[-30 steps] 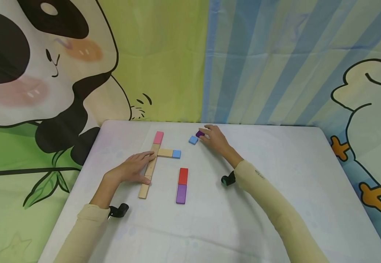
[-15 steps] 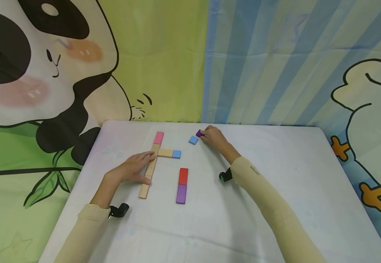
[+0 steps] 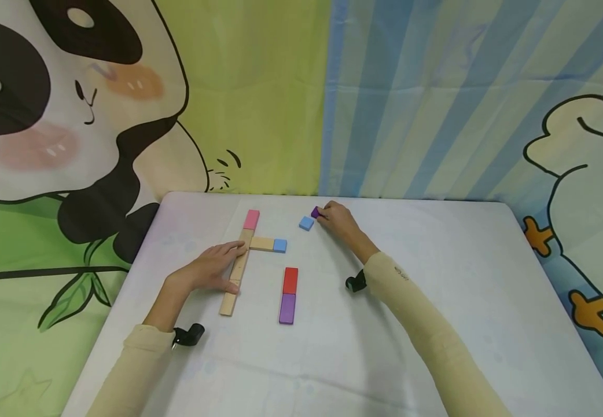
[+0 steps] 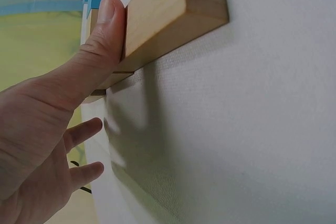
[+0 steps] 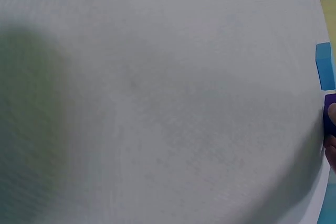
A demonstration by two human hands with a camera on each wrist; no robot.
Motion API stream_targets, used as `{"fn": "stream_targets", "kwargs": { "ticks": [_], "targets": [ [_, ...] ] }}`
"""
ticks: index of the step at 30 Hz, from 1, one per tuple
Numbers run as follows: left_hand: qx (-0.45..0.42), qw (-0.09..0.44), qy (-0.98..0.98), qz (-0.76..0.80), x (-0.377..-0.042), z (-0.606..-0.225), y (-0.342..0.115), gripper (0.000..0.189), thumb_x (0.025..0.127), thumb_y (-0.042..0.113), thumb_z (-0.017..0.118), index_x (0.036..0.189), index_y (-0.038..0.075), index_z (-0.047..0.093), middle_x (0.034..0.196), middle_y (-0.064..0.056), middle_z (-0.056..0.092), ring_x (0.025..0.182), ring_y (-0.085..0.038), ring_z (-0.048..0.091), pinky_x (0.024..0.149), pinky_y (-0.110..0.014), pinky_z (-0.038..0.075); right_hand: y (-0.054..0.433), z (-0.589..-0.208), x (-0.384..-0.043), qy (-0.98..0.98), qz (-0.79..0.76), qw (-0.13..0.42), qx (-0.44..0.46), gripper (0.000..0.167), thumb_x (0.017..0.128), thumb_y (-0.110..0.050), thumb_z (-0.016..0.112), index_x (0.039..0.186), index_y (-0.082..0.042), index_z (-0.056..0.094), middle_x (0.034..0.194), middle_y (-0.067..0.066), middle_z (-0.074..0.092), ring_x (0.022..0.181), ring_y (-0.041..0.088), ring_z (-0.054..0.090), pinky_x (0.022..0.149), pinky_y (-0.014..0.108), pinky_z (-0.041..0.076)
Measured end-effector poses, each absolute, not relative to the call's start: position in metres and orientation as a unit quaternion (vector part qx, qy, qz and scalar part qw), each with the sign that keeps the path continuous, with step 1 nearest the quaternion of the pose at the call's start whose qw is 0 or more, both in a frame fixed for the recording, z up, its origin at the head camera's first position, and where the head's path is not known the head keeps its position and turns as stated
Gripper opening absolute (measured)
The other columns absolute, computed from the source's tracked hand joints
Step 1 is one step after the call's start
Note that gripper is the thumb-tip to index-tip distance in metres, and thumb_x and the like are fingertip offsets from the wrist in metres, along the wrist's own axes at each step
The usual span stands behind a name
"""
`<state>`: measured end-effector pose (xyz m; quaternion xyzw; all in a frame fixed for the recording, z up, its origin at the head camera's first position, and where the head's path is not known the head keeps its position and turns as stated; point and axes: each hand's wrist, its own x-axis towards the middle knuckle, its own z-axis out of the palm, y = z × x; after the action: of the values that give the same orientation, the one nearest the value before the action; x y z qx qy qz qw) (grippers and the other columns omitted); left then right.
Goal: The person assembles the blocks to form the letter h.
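Observation:
My left hand lies along a row of plain wooden blocks, fingertips touching it near the upper part and thumb lower down. In the left wrist view the thumb presses against a wooden block with printed digits; two other fingers are extended off it. A pink block tops the row, and a wooden piece ending in a blue block branches right. At the table's far side my right hand pinches a dark purple block, partly covered by the fingers, beside a loose blue block.
A red block and a purple block lie end to end right of the wooden row. The white table meets a patterned cloth backdrop at its far edge. A small black device sits at each wrist.
My right hand's fingers have drawn in around the dark purple block, and the right forearm has moved slightly left. The left hand and the other blocks stay put.

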<state>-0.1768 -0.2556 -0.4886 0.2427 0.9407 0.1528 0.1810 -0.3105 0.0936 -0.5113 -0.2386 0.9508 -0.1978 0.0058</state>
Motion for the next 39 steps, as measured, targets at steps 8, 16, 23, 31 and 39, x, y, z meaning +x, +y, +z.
{"fn": "stream_targets", "kwargs": {
  "ticks": [8,16,23,31,39],
  "targets": [
    [0.245,0.180,0.941,0.146,-0.178,-0.489,-0.256,0.106,0.072,0.053,0.078,0.152,0.006,0.028,0.160,-0.014,0.024,0.146,-0.037,0.025,0.118,-0.059,0.021,0.098,-0.514,-0.306,0.942,-0.240,-0.037,-0.230,0.035,0.093,-0.019,0.064,0.125,-0.003,0.064,0.112,0.020,0.064,0.101,0.032,0.064,0.089,0.043,0.054],
    [0.250,0.176,0.941,0.143,-0.178,-0.491,-0.257,0.106,0.072,0.054,0.078,0.152,0.005,0.028,0.160,-0.014,0.024,0.146,-0.037,0.025,0.118,-0.059,0.022,0.100,-0.503,-0.299,0.928,-0.291,-0.029,-0.231,0.035,0.092,-0.017,0.066,0.125,-0.004,0.064,0.113,0.019,0.065,0.102,0.032,0.064,0.089,0.043,0.055],
    [0.248,0.176,0.942,0.144,-0.179,-0.491,-0.257,0.106,0.072,0.053,0.078,0.152,0.005,0.029,0.159,-0.015,0.025,0.146,-0.038,0.026,0.117,-0.060,0.021,0.096,-0.494,-0.289,0.911,-0.296,-0.049,-0.282,0.035,0.090,-0.014,0.069,0.123,-0.004,0.064,0.108,0.017,0.067,0.097,0.029,0.065,0.087,0.039,0.056],
    [0.247,0.178,0.941,0.146,-0.179,-0.490,-0.258,0.105,0.073,0.051,0.079,0.151,0.004,0.028,0.159,-0.016,0.024,0.146,-0.039,0.024,0.118,-0.060,0.020,0.082,-0.490,-0.275,0.901,-0.304,-0.033,-0.309,0.035,0.089,-0.014,0.069,0.123,-0.005,0.065,0.108,0.014,0.067,0.098,0.025,0.066,0.086,0.035,0.057],
    [0.250,0.177,0.941,0.146,-0.178,-0.489,-0.258,0.104,0.073,0.051,0.079,0.151,0.004,0.029,0.159,-0.016,0.025,0.146,-0.038,0.025,0.118,-0.060,0.021,0.070,-0.485,-0.265,0.892,-0.306,-0.029,-0.331,0.034,0.087,-0.010,0.071,0.121,-0.004,0.066,0.106,0.015,0.069,0.096,0.025,0.066,0.084,0.035,0.057]
  ]
}}
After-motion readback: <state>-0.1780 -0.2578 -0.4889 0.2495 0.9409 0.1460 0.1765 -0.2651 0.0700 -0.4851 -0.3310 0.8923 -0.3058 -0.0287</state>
